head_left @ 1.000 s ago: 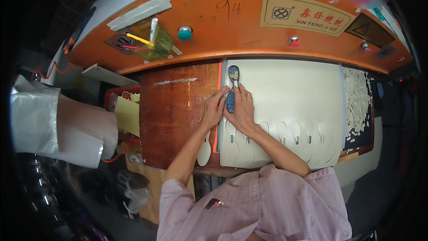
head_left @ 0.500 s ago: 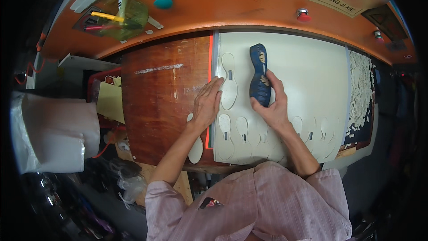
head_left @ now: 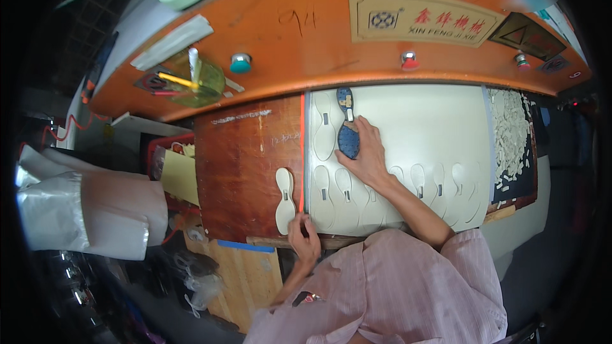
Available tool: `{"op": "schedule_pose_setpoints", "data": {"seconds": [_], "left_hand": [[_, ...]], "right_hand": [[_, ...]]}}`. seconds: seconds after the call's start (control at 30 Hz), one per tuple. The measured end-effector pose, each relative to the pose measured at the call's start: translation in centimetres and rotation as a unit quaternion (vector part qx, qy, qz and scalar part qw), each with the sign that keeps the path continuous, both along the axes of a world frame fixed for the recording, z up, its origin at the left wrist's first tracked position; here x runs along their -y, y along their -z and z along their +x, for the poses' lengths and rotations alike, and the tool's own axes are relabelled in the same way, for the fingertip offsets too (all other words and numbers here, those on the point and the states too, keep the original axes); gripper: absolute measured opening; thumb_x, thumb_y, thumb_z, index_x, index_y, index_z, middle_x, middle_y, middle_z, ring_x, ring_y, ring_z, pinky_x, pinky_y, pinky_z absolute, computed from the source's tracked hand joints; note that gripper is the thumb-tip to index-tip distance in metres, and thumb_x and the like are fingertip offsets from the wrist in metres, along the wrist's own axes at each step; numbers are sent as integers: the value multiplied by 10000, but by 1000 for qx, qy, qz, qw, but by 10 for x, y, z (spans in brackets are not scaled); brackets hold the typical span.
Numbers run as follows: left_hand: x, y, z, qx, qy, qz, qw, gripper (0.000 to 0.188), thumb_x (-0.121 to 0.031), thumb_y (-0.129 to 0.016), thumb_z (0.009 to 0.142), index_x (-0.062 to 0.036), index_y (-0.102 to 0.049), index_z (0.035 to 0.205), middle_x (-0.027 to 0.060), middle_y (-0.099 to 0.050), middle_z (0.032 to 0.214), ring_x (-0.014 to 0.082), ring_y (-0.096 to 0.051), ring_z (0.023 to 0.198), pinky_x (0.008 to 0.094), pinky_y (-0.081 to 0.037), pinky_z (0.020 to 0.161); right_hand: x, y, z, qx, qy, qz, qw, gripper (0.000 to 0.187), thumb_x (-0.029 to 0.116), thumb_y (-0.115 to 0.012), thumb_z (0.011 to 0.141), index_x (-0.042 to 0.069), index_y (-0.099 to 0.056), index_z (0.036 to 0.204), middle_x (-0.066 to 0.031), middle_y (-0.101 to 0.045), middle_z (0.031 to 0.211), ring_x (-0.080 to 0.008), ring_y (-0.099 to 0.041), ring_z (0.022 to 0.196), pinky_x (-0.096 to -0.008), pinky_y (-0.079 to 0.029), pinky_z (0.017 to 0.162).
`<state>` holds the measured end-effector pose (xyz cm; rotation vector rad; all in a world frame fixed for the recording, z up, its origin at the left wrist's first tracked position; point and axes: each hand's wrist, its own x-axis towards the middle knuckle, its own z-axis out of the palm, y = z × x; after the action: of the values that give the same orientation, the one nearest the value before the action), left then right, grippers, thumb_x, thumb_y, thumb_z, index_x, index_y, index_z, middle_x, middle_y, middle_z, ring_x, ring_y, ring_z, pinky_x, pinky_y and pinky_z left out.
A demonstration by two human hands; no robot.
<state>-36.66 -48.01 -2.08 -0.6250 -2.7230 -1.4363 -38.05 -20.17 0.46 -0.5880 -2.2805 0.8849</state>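
My right hand (head_left: 366, 158) grips the near half of a blue sole-shaped cutting die (head_left: 349, 143), thumb on one side and fingers on the other. The die rests on a pale off-white sheet (head_left: 421, 130), just right of a sole-shaped cut (head_left: 324, 129) with a small dark mark. At the table's front edge, beside the red strip, my left hand (head_left: 304, 237) has its fingers curled together; whatever they may hold cannot be made out. Immediately left of it, pale cut insoles (head_left: 285, 200) lie on the brown board (head_left: 245, 172). More sole-shaped cuts (head_left: 419, 185) run along the sheet's near side.
An orange machine beam (head_left: 280, 48) spans the far side, with a green button (head_left: 240, 63), a red button (head_left: 409, 60) and a pen holder (head_left: 207, 86). Pale scraps (head_left: 509, 127) heap at right. Plastic-wrapped material (head_left: 95, 200) sits at left.
My right hand has slid the cutting die left, nearer the sole-shaped cut. My left hand has left the sheet and come back to the front edge. The view has tilted toward the machine.
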Motion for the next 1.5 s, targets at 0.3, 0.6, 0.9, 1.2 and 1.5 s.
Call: {"op": "schedule_pose_setpoints", "data": {"seconds": [0.3,0.6,0.9,1.2,1.5], "left_hand": [[-45,22,-20,-70,-61,-80,992,257,-142,-578,1023,42,-703,1152,251,-737,1117,439,-696,1069,499,-533,937],[-124,-3,-79,-3,-31,-71,997,295,-211,-528,1075,28,-679,989,291,-684,908,503,-640,881,570,-477,792],[-144,-21,-110,-33,-76,-58,995,305,-251,-559,1060,-9,-701,941,240,-666,763,439,-664,728,512,-491,685],[-144,-33,-84,-33,-62,-45,997,316,-289,-577,1068,-15,-718,995,215,-691,772,398,-692,720,471,-507,673],[-82,9,-64,79,-39,-11,996,301,-286,-625,1042,3,-708,1026,192,-678,752,370,-675,721,485,-496,705]], "right_hand": [[-223,-47,132,-243,279,-47,928,179,191,-613,1080,32,-687,1044,-4,-683,967,-108,-592,889,-277,-488,820],[-349,-116,172,-115,210,20,971,240,214,-591,1091,-16,-653,1064,-86,-629,923,-157,-566,843,-317,-490,820],[-288,-41,266,106,378,-20,920,403,340,-603,1062,-52,-697,1077,-186,-706,895,-370,-681,849,-450,-533,829],[-264,11,299,99,371,81,920,472,369,-502,1101,-23,-668,896,-257,-686,847,-460,-646,856,-545,-449,856],[-217,50,335,189,326,72,924,455,346,-506,1104,-21,-646,875,-249,-680,822,-467,-628,827,-546,-449,785]]}}
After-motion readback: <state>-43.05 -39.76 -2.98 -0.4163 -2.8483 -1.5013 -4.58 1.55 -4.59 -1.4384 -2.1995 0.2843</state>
